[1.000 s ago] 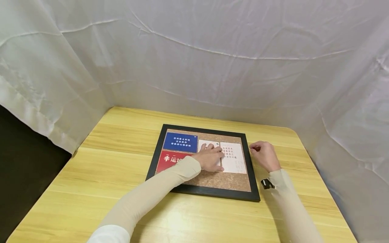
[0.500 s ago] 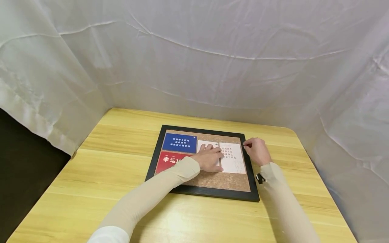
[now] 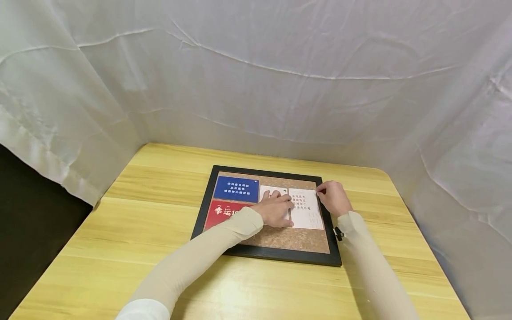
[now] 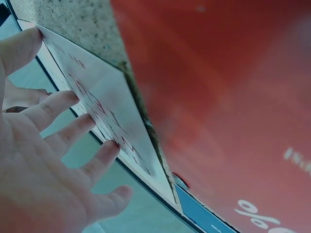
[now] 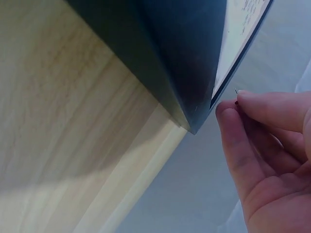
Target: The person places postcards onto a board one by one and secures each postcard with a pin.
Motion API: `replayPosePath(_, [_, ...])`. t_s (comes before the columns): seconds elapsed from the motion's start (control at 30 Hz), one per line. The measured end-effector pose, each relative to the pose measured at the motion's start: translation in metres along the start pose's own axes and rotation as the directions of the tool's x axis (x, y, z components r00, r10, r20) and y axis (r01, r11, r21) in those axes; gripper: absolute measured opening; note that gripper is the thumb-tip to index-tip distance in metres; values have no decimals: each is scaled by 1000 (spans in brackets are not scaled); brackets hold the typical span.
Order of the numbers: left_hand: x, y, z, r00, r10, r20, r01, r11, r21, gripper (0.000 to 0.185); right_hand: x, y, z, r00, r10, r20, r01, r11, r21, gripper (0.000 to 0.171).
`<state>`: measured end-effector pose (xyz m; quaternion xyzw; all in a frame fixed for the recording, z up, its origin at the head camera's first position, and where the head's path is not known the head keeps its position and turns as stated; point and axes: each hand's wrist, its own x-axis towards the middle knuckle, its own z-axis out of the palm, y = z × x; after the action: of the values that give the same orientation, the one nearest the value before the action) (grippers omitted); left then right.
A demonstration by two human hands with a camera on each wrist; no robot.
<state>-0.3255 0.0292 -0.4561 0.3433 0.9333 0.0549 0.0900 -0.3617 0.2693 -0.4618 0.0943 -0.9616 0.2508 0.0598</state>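
Note:
A black-framed cork board (image 3: 304, 240) lies flat on the table. My left hand (image 3: 274, 211) rests with spread fingers on a white card (image 3: 266, 190) and reaches the edge of another white card (image 3: 305, 218) to its right. In the left wrist view, its fingertips touch the card along one edge. Over the upper right corner of the right-hand card is my right hand (image 3: 335, 198). Thumb and forefinger pinch a thumbtack (image 5: 236, 92), whose thin dark point shows in the right wrist view; the rest of it is mostly hidden.
A blue card (image 3: 237, 190) and a red card (image 3: 220, 214) occupy the board's left half, the red one partly behind my left arm. The wood-grain table (image 3: 160, 178) runs around the board. Pale fabric curtains (image 3: 256, 89) hang behind and at both sides.
My right hand has moved left from beside the board, over the frame, to the right-hand card's upper corner. The left hand has stayed in place on the cards.

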Motion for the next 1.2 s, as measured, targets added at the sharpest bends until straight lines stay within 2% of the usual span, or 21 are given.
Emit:
replayPosePath(0.47, [2,-2,2,999,-9,36,10,1000,-26,60,5,3,2,1000,-2,30,3,1000,-31,18])
replayPosePath(0.93, [0,-1,1,1000,-2,13,2,1000,-6,60,9,1,6,996,40,83,-35,997,-62,19])
replayPosePath(1.2, [0,-1,2,1000,1,10,-1,1000,-6,60,12,0,5,997,8,82,-3,998,-65,25])
